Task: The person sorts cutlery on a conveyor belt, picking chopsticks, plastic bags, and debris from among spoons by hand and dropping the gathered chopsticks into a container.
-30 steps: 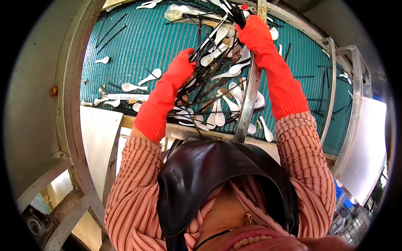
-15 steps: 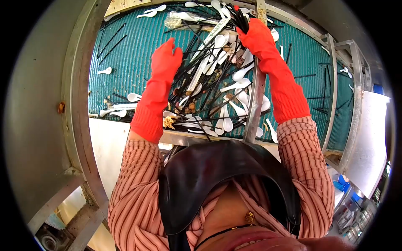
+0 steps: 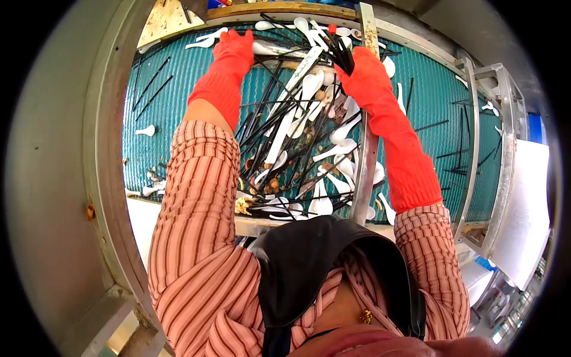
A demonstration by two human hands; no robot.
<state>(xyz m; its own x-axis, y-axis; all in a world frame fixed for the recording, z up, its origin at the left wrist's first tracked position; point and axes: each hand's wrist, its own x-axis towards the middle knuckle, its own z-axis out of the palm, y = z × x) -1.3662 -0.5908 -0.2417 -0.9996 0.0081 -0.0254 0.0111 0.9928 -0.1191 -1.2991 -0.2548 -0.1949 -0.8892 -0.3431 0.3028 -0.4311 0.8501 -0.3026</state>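
Note:
My right hand point(image 3: 364, 74), in a red rubber glove, is closed round a bundle of black chopsticks point(image 3: 340, 55) near the metal bar. At the far left of the pile, my left hand point(image 3: 234, 50), gloved alike, has its fingers curled down; what lies under them is hidden. Against its right side is the end of a clear plastic wrapper with something white inside point(image 3: 278, 49). White spoons point(image 3: 204, 42) lie just left of that hand. Between my hands spreads a heap of black chopsticks point(image 3: 262, 113), white spoons point(image 3: 310, 86), a long white paper sleeve point(image 3: 278, 140) and food scraps point(image 3: 270, 185).
All this lies on a green ribbed surface point(image 3: 172, 113). A metal bar point(image 3: 364, 160) crosses it beside my right forearm. Metal framing point(image 3: 113, 137) stands at the left, with a wooden rail point(image 3: 279, 10) along the far edge. More chopsticks point(image 3: 458, 156) lie to the right.
My left hand has moved forward, from above the pile's left side to the plastic wrapper's left end. The right hand still holds its chopsticks. The view has shifted slightly.

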